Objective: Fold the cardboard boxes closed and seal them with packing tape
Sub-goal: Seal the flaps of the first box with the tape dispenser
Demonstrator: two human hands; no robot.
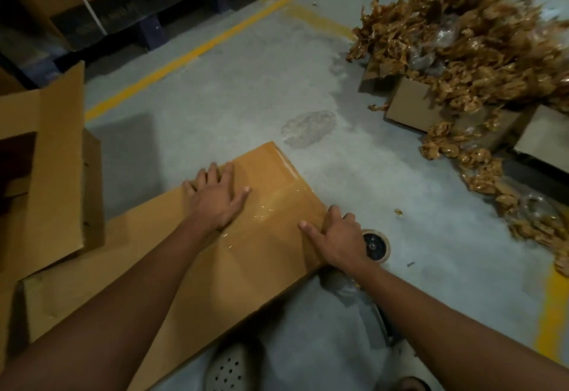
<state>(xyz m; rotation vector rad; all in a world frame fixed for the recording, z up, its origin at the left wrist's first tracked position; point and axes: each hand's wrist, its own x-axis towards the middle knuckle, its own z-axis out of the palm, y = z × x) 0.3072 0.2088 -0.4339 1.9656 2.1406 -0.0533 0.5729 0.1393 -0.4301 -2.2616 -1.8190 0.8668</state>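
Left hand (215,202) spread on taped box (184,252), right hand (335,242) splayed at edge — carton (409,107) heaped with scraps (477,51)

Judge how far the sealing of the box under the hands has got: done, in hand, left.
Done: the box is folded shut, with a tape strip across its top. In hand: the left hand presses flat by the strip, the right hand rests over the box's edge; the tape roll lies on the floor. Left: the carton at the left has a flap up.
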